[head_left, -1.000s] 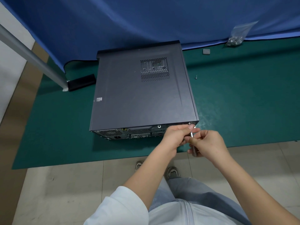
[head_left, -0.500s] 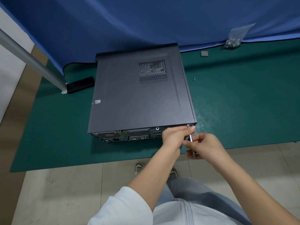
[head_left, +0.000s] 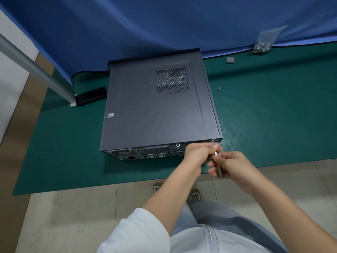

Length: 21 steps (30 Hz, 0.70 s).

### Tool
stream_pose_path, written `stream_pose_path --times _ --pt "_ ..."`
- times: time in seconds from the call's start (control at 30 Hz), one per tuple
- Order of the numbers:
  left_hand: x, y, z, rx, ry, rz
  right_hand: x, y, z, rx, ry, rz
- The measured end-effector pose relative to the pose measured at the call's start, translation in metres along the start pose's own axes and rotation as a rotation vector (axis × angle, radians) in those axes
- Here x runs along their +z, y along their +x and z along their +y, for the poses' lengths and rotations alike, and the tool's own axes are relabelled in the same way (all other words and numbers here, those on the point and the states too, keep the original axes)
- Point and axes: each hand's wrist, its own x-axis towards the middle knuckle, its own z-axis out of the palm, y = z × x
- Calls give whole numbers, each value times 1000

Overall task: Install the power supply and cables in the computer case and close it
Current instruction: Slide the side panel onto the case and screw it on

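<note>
The right hand (head_left: 235,167) has its grip closed around the dark handle of a screwdriver (head_left: 218,166), whose metal shaft slants up and away to a screw (head_left: 212,142) at the near right corner of the computer case (head_left: 160,110). Just left of that grip, touching the shaft, the left hand (head_left: 198,152) pinches the upper part of the shaft with its fingertips right below the screw, its knuckles against the case's rear panel. The case lies on its side directly beyond both hands, side panel on and facing up, with a perforated vent (head_left: 172,80) farther away from the grip. Its rear face, with ports and the power supply grille (head_left: 124,153), runs to the left of the hands. The case sits on a green mat (head_left: 273,115) covering the surface. Beyond the grip and slightly right, 1 loose screw (head_left: 219,88) lies on the mat; farther off sit a small grey square pad (head_left: 230,60) and a clear bag of screws (head_left: 264,42) against the blue cloth (head_left: 145,24). Far left of the grip, a black block (head_left: 91,95) lies beside a grey metal pole (head_left: 36,70).
</note>
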Motion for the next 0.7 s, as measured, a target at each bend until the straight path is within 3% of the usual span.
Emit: stream_pose_path --times 0.23,0.47,0.6,0.7 --pt "2 3 -5 101 116 170 1 -2 7 -47 39 136" --pt "-5 -2 -7 7 25 -69 4 -1 7 2 177 10" --pt "-3 1 -4 36 23 39 2 -3 6 -1 129 -12" --pt "-3 6 -7 101 81 131 1 -4 8 -28 87 64"
